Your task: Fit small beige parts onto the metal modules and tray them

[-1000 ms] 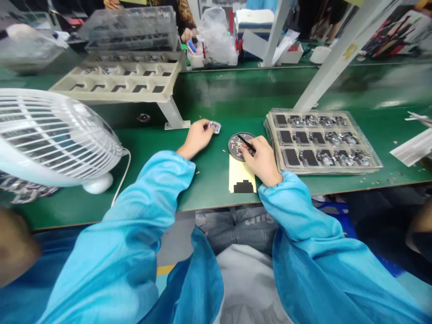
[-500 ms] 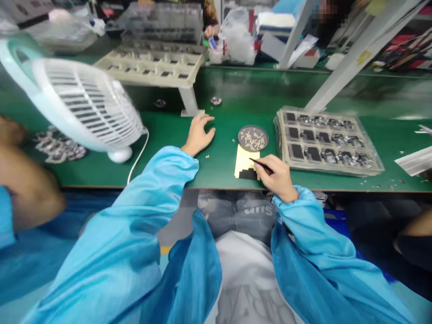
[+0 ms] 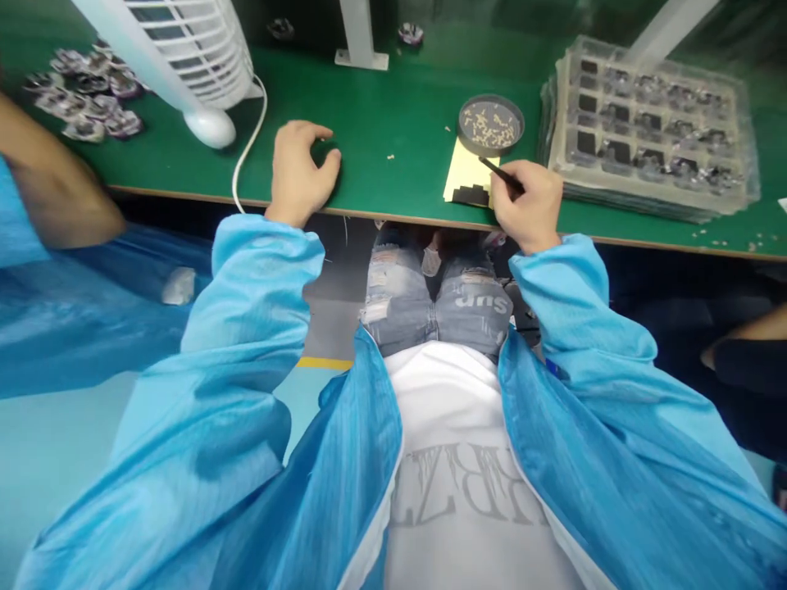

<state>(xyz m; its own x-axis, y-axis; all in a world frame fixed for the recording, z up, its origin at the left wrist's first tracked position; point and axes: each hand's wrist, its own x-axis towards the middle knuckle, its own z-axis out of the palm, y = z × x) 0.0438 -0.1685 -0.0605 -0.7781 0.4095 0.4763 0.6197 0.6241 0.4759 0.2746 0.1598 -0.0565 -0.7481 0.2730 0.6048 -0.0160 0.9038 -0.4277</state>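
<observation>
My right hand (image 3: 529, 203) is closed around black tweezers (image 3: 502, 174), held like a pen. Their tip is over a yellow sheet (image 3: 462, 170), just below the rim of a round dark dish (image 3: 465, 144). Many tiny pale pieces (image 3: 492, 125) lie scattered in that dish, which overlaps the sheet's top. Along the sheet's lower edge runs a stepped row of black strips (image 3: 470, 195). My left hand (image 3: 302, 172) rests on the green bench near its front edge, fingers curved and thumb apart, holding nothing. Whether anything is pinched in the tweezers is too small to tell.
Stacked clear trays (image 3: 661, 176) of small parts stand right of my right hand. A white fan (image 3: 209, 123) with its cord (image 3: 244, 160) stands to the left, beside a pile of small parts (image 3: 92, 94). A co-worker's arm (image 3: 55, 176) reaches in at far left.
The view has tilted down. My left hand has slid left, away from the dish and towards the bench edge. The tweezers' tip has shifted from mid-sheet up towards the dish.
</observation>
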